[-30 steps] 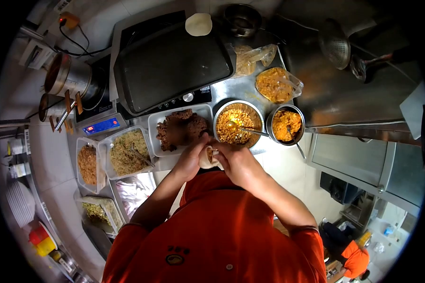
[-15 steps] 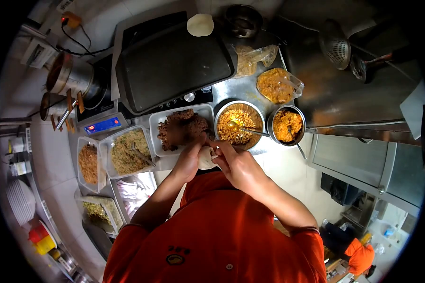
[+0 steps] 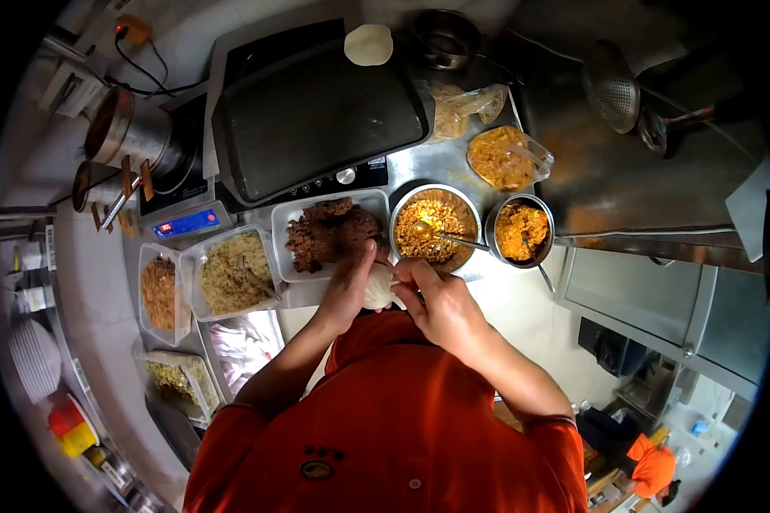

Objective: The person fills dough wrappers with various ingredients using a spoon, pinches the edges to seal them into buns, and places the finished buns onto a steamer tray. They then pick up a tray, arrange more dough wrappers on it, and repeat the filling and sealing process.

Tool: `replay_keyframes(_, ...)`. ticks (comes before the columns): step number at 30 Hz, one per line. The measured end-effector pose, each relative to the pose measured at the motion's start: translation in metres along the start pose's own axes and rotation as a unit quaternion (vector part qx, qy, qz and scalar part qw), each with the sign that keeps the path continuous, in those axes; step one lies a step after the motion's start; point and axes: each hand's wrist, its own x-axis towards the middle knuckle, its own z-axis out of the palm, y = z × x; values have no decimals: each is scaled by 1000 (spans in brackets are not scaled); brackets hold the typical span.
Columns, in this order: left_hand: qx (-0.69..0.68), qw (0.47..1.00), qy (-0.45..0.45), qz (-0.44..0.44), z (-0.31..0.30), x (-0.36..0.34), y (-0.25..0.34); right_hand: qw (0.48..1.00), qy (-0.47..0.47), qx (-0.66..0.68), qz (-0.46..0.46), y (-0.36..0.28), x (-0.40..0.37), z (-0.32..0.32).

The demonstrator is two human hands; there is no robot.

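Close to my body, both hands hold a bun of white dough with folds gathered at its top. My left hand cups it from the left, thumb pointing up along its side. On the right, the fingers of my right hand are pinched onto the dough's upper edge. What is inside the bun is hidden. Just beyond my hands lies dark reddish-brown filling in a white tub. Beside it stands a steel bowl of golden diced filling with a spoon in it.
A smaller pot of orange filling stands at right, below a bagged filling. Clear tubs of filling sit left. Behind are a black griddle and a round of dough. Another person is at lower right.
The dough between my hands looks rounder and more gathered at the top. My right fingers have shifted slightly along its edge, and my left thumb stands more upright.
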Motion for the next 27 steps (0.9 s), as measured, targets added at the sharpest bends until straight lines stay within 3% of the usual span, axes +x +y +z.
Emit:
replay_keyframes(1,31,998,42,38,6,1,0,1000,-17,-5,21,4,0,1)
replay_keyframes(4,8,994,50,98,13,5,-6,998,-34,38,31,18,9,-4)
replay_keyframes(5,-5,998,-53,35,-1,4,-3,996,-54,52,42,14,9,-9)
replay_keyframes(6,-5,998,-50,36,-3,3,2,996,-56,52,40,13,7,-8)
replay_keyframes(8,-17,993,-62,-101,-1,0,11,999,-35,-7,-33,10,-2,-6)
replay_keyframes(9,-47,998,-30,-36,10,2,6,998,-48,-31,4,13,-3,-6)
replay_keyframes(12,24,995,-51,-79,8,-3,17,996,-38,43,75,1,-5,-15)
replay_keyframes(13,66,996,-10,-52,6,3,3,999,-33,-15,-18,-2,-5,-16)
replay_keyframes(14,64,997,-9,-52,9,0,-2,999,-34,-15,-18,3,-8,-14)
replay_keyframes(16,-64,996,42,-36,33,-7,13,999,-48,-3,22,14,-10,-11)
replay_keyframes(17,-64,997,-25,-30,20,-4,1,999,-34,8,36,15,-9,-14)
replay_keyframes(18,-65,997,-26,-29,14,3,-14,999,-33,6,36,12,-11,-17)
replay_keyframes(21,93,995,-11,20,8,8,-41,997,-64,-45,27,5,-21,-19)
replay_keyframes(24,11,998,-59,-26,30,-10,-4,993,-67,-76,52,6,-24,-24)
replay_keyframes(27,54,994,-40,-90,29,-10,-10,994,-57,-78,48,-10,-32,-24)
